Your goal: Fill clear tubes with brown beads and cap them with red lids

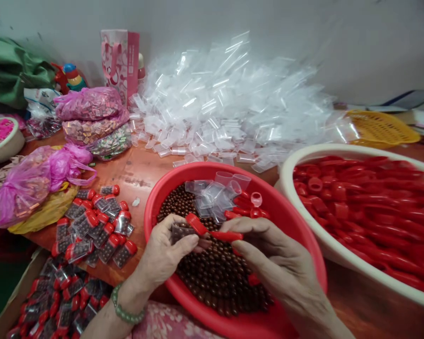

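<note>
Tube [182,231] leads my head view: clear plastic, brown beads inside, held over the red basin [150,216] left of its middle. Its long axis lies crosswise, nearly level, and its far-left end sits in the palm of the left hand [162,250]. The other end points right toward a red cap [196,224], which slants down to the right; whether it is seated, I cannot tell.

I see the left hand half curled, thumb and fingers closed about the tube. The right hand [281,263] makes a narrow pinch, thumb and forefinger nearly together on a slim red piece [227,236], with the other fingers loosely bent. That piece also runs crosswise, almost level, its left tip at the cap's lower right; I cannot make out whether they join.

For edges, I have the basin's rim curving round both hands, the left wrist over its near-left side and the right forearm over the near-right. Brown beads [219,282] spread beneath, and clear sleeves [214,197] heap just beyond the fingers. A white basin [287,175] of red parts crowds the right flank. To the left, a strip of table [130,162] separates the rim from a cluster of filled tubes [92,226], giving me more sideways room there than on the right.
</note>
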`<state>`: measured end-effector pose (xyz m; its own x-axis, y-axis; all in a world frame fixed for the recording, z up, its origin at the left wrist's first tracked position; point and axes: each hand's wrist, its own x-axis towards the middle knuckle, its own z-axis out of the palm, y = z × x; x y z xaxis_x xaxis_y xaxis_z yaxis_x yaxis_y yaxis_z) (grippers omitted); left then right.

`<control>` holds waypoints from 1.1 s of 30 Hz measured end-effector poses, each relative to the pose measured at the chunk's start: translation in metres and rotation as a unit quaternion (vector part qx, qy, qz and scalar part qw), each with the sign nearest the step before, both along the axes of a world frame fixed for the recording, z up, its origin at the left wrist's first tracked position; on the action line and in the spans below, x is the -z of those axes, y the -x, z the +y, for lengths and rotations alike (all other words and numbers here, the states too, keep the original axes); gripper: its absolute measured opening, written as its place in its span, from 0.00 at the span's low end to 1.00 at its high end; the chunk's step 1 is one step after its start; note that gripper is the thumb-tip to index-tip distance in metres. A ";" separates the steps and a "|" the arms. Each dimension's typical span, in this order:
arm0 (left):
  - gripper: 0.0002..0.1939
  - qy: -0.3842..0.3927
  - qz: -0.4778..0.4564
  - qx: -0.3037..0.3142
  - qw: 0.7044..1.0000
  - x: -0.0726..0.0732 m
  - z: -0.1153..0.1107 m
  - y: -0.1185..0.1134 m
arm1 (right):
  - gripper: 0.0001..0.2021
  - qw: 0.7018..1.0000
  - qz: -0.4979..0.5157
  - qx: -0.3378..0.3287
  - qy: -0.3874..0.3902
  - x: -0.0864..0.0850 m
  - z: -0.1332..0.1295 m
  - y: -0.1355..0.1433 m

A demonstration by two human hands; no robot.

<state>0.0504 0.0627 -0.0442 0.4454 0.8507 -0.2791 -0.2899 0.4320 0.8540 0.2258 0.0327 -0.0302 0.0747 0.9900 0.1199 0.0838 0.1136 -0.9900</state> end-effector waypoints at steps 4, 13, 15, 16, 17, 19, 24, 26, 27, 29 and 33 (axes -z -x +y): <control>0.15 0.001 0.001 -0.030 1.000 0.008 -0.001 -0.001 | 0.04 1.000 0.015 -0.020 0.011 0.002 -0.005 -0.009; 0.13 -0.006 0.006 -0.023 1.000 0.007 -0.001 -0.001 | 0.08 0.997 0.043 0.023 0.058 0.007 -0.002 -0.013; 0.14 0.002 0.011 -0.030 0.999 0.007 -0.001 -0.002 | 0.06 0.998 0.023 0.052 0.012 0.007 -0.002 -0.010; 0.15 0.010 0.011 -0.031 0.999 0.007 -0.001 -0.003 | 0.04 0.998 0.003 0.060 -0.016 0.006 -0.002 -0.008; 0.17 0.019 0.006 -0.031 0.999 0.008 -0.001 -0.003 | 0.03 0.997 -0.020 0.058 -0.046 0.005 -0.002 -0.006; 0.18 0.039 -0.006 -0.036 0.999 0.010 0.001 -0.004 | 0.06 0.991 -0.068 0.024 -0.111 0.003 -0.003 -0.004; 0.15 -0.005 0.035 -0.060 0.998 0.012 0.005 -0.003 | 0.09 0.974 -0.149 -0.076 -0.155 -0.002 0.000 -0.006; 0.13 -0.029 0.056 -0.052 0.997 0.009 0.005 -0.004 | 0.10 0.973 -0.178 -0.057 -0.137 -0.003 0.003 -0.005; 0.13 -0.033 0.061 -0.049 0.996 0.007 0.005 -0.005 | 0.11 0.971 -0.194 -0.040 -0.132 -0.003 0.004 -0.004; 0.12 -0.035 0.080 -0.046 0.995 0.004 0.005 -0.006 | 0.12 0.963 -0.233 -0.009 -0.137 0.000 0.005 0.002; 0.11 -0.041 0.129 -0.057 0.989 0.002 0.003 -0.008 | 0.16 0.927 -0.333 0.025 -0.168 0.007 0.001 0.018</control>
<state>0.0586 0.0653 -0.0460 0.2691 0.9153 -0.2997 -0.1010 0.3362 0.9364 0.2079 0.0333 -0.0375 -0.0816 0.8859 0.4566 0.6780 0.3851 -0.6261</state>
